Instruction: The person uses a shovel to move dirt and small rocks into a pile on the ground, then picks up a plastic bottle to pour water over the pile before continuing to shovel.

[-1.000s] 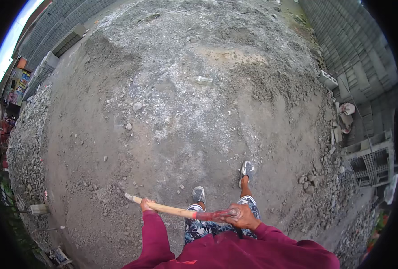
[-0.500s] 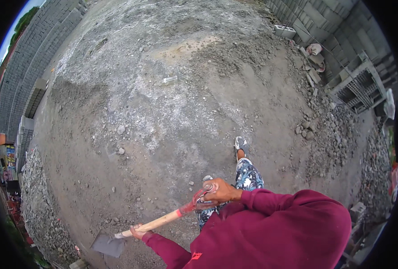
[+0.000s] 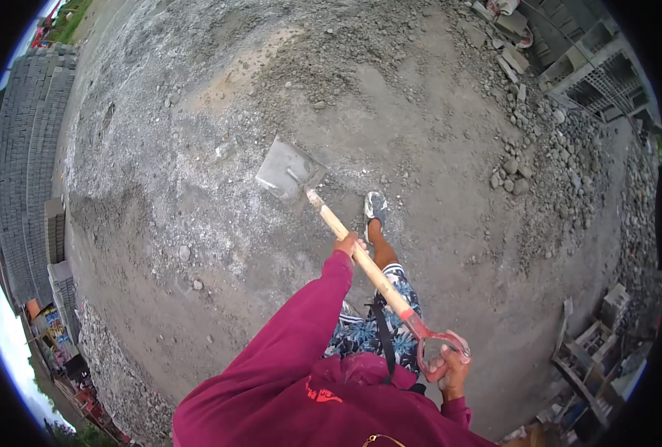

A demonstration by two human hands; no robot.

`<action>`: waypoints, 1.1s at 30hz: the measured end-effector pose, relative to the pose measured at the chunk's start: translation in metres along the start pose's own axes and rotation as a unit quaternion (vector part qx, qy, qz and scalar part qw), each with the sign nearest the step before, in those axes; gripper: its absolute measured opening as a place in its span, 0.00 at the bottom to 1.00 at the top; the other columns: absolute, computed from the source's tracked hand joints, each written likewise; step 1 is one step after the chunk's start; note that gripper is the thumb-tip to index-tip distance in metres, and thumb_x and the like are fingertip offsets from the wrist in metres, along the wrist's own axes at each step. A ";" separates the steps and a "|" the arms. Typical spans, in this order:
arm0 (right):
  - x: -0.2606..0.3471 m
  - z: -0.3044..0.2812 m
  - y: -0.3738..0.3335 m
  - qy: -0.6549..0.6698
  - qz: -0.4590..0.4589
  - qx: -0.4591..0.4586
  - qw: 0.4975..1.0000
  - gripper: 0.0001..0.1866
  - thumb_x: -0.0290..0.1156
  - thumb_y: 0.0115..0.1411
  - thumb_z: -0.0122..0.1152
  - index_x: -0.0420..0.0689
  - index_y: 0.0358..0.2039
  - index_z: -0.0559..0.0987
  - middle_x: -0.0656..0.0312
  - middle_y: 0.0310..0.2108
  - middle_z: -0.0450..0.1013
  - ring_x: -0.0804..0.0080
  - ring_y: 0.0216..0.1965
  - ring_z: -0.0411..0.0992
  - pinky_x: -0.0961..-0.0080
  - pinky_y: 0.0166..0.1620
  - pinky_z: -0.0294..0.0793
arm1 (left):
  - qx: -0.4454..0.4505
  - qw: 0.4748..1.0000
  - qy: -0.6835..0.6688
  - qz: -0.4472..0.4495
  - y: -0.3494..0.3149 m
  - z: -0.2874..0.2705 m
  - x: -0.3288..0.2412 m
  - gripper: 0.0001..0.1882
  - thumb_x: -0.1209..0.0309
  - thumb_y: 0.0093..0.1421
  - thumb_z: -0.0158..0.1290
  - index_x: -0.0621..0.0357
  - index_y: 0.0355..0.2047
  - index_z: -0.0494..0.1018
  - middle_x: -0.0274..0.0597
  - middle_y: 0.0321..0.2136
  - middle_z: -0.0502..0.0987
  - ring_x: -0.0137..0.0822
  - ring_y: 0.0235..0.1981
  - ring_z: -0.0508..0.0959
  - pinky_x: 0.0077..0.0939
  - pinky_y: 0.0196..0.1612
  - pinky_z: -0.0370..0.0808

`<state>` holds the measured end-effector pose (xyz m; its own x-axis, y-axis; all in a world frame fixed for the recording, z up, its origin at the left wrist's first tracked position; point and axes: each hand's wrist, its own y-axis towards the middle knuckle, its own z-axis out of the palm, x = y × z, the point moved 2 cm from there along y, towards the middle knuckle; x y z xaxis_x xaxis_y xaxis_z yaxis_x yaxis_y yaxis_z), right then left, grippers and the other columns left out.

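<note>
A shovel slants across the middle of the view, with a flat grey square blade (image 3: pixel 281 170), a pale wooden shaft (image 3: pixel 379 281) and a red D-shaped grip (image 3: pixel 418 329). My left hand (image 3: pixel 350 244) is wrapped around the lower shaft, arm stretched forward. Closed on the D-shaped grip near my waist is my right hand (image 3: pixel 451 368). The blade lies over the grey gritty ground (image 3: pixel 219 253); whether it touches cannot be made out. Just right of the blade, my foot in a grey-and-white shoe (image 3: pixel 375 207) is planted on the ground.
Loose stones and rubble (image 3: pixel 547 164) line the right side, below a grey crate-like frame (image 3: pixel 603 78). Stacked concrete blocks (image 3: pixel 29 171) stand at the far left, with a gravel heap (image 3: pixel 118 365) nearer. Wooden scraps (image 3: pixel 591 357) lie at the lower right.
The shovel blade has swung from the lower left to ahead of me. My left arm now reaches forward, and my right hand has moved right and down with the grip. My body has turned.
</note>
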<state>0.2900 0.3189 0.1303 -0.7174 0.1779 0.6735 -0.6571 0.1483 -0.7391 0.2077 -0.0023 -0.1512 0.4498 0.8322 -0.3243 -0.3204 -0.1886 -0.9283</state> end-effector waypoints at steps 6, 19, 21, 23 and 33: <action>0.018 0.044 0.070 0.207 0.120 -0.129 0.962 0.15 0.30 0.54 0.53 0.37 0.42 0.70 0.64 0.11 0.62 0.73 0.09 0.61 0.76 0.15 0.67 | -0.029 0.976 0.205 -0.063 0.097 0.151 0.000 0.13 0.70 0.50 0.53 0.68 0.30 0.66 0.48 0.18 0.72 0.41 0.15 0.75 0.39 0.18 0.76; 0.068 0.263 0.244 0.399 0.166 -0.158 0.888 0.04 0.31 0.55 0.53 0.44 0.29 0.72 0.67 0.11 0.62 0.74 0.12 0.61 0.74 0.18 0.66 | -0.014 0.988 0.134 -0.079 0.139 0.222 -0.131 0.11 0.66 0.51 0.54 0.57 0.30 0.67 0.36 0.17 0.67 0.30 0.14 0.69 0.30 0.17 0.72; 0.078 0.272 0.235 0.391 0.173 -0.150 0.891 0.04 0.30 0.55 0.53 0.44 0.29 0.72 0.67 0.12 0.61 0.74 0.12 0.62 0.74 0.18 0.66 | -0.021 0.984 0.142 -0.107 0.134 0.217 -0.143 0.11 0.67 0.50 0.55 0.58 0.31 0.67 0.36 0.17 0.67 0.30 0.14 0.69 0.30 0.17 0.72; 0.084 0.281 0.236 0.395 0.163 -0.141 0.893 0.04 0.30 0.54 0.53 0.44 0.30 0.71 0.67 0.12 0.61 0.74 0.12 0.62 0.75 0.18 0.66 | -0.039 0.979 0.168 -0.105 0.126 0.230 -0.156 0.10 0.67 0.51 0.54 0.59 0.30 0.67 0.37 0.17 0.67 0.32 0.14 0.69 0.32 0.16 0.71; 0.170 0.453 0.459 0.340 0.096 -0.106 0.930 0.06 0.28 0.51 0.52 0.45 0.30 0.72 0.67 0.13 0.59 0.74 0.12 0.60 0.74 0.16 0.64 | 0.058 0.981 0.179 -0.047 0.359 0.342 -0.348 0.12 0.65 0.55 0.49 0.61 0.31 0.63 0.41 0.21 0.69 0.37 0.18 0.71 0.36 0.22 0.74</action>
<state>-0.2383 -0.0238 -0.0894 -0.4580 0.7834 0.4201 -0.4198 0.2260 -0.8790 -0.3487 -0.1809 -0.3095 0.7385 0.6031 -0.3015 -0.3480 -0.0421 -0.9365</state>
